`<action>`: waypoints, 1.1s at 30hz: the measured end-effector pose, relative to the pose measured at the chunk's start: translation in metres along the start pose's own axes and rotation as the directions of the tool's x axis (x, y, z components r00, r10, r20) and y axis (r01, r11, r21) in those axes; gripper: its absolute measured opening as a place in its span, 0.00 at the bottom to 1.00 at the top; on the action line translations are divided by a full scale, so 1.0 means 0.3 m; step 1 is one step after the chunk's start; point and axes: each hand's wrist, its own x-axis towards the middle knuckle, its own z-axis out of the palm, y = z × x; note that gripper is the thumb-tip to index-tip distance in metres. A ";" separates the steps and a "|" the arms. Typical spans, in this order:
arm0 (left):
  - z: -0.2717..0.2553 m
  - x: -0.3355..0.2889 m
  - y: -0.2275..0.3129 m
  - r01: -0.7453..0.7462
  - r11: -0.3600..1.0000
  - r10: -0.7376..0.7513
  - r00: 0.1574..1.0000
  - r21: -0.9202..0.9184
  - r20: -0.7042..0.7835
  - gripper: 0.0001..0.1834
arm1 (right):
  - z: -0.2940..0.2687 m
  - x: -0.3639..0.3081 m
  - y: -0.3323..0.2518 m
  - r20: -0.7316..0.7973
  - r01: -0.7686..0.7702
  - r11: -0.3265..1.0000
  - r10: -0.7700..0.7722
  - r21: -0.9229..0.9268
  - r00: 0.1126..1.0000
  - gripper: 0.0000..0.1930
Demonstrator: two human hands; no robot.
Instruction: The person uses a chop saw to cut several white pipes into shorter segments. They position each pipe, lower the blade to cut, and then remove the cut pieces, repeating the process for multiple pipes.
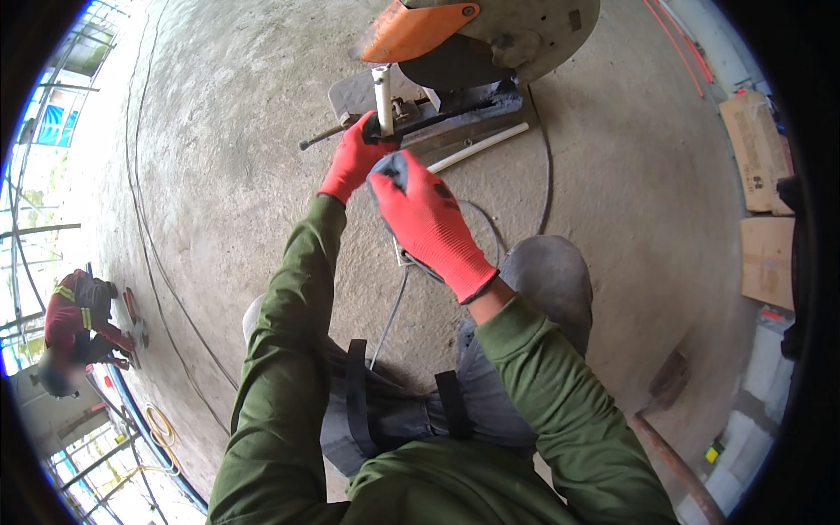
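Note:
Both my hands wear red gloves with dark grips. My left hand (352,159) is closed round the lower part of a short white pipe (382,92), which points away from me beside the saw's base. Just nearer and to the right, my right hand (429,214) is closed, its fingertips pressed together; whatever they may hold is hidden. Beyond the hands stands a cut-off saw (420,33) with an orange guard and a large round cover. A longer white pipe (481,147) lies on the floor right of my hands, by the saw's metal base (494,103).
Cables (140,166) run along the concrete floor at left, and a cord (548,175) trails from the saw. Cardboard boxes (754,153) line the right wall. A long-handled tool (669,442) lies at lower right. Another person (80,319) crouches far left.

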 end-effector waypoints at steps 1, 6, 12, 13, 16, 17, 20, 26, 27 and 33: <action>-0.004 -0.032 0.030 0.008 1.000 -0.008 0.999 -0.005 -0.049 0.24 | 0.009 0.008 0.005 -0.073 0.022 0.998 -0.018 0.060 0.997 0.12; 0.172 -0.167 0.157 0.005 0.982 0.048 0.960 0.188 -0.277 0.21 | 0.003 0.106 0.139 -0.419 0.092 0.995 -0.068 0.038 0.905 0.18; 0.326 -0.244 0.281 0.092 0.943 0.031 0.933 0.319 -0.359 0.19 | -0.062 0.137 0.148 -0.227 -0.087 0.960 0.150 0.265 0.962 0.15; 0.338 -0.242 0.283 0.098 0.942 0.027 0.931 0.321 -0.365 0.19 | -0.071 0.141 0.153 -0.220 -0.100 0.960 0.160 0.262 0.962 0.15; 0.361 -0.232 0.281 0.140 0.924 -0.007 0.937 0.355 -0.349 0.21 | -0.098 0.174 0.169 -0.163 -0.149 0.966 0.185 0.211 0.969 0.13; 0.364 -0.231 0.279 0.105 0.926 0.029 0.938 0.363 -0.346 0.24 | -0.105 0.185 0.175 -0.186 -0.132 0.975 0.166 0.180 0.969 0.13; 0.347 -0.242 0.286 0.091 0.938 0.017 0.952 0.334 -0.307 0.34 | -0.106 0.248 0.217 -0.244 -0.055 0.992 0.081 0.114 0.966 0.12; 0.161 -0.442 0.248 -0.025 0.900 0.015 1.000 0.436 0.027 0.33 | -0.041 0.365 0.322 -0.238 -0.032 0.933 0.124 0.358 0.963 0.16; 0.121 -0.482 0.231 -0.056 0.885 0.028 0.997 0.463 0.066 0.31 | -0.009 0.373 0.311 -0.244 -0.017 0.930 0.115 0.368 0.963 0.17; -0.062 -0.574 0.320 0.200 0.907 -0.246 0.966 0.371 0.081 0.22 | 0.050 0.431 0.312 -0.343 0.091 0.972 -0.012 0.215 0.939 0.16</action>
